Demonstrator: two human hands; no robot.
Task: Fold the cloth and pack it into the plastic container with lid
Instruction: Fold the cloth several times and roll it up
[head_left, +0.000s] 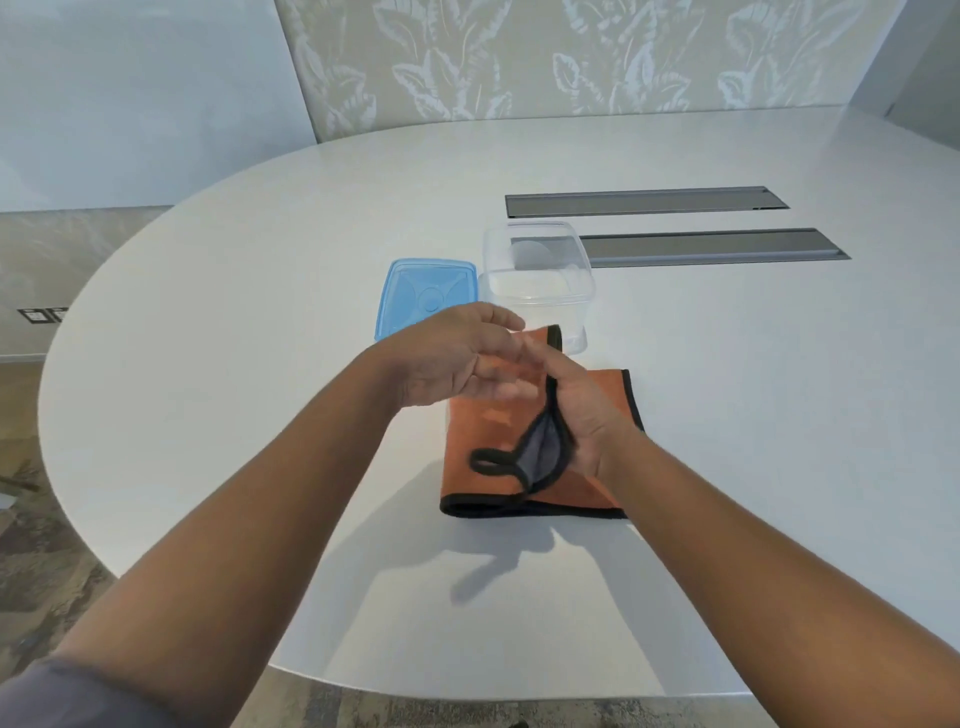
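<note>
An orange cloth (483, 457) with black trim and a grey underside lies partly folded on the white table (260, 312). My right hand (587, 415) grips a raised flap of the cloth along its black edge. My left hand (452, 358) hovers just above the cloth's far left part, fingers apart and blurred, touching or nearly touching the flap. Just behind the hands stands the clear plastic container (540, 280), open and upright. Its blue lid (421, 296) lies flat to the container's left.
Two long grey cable slots (644, 201) (717, 247) are set into the tabletop behind and right of the container. The table's curved edge runs along the left and near sides. A patterned wall stands beyond.
</note>
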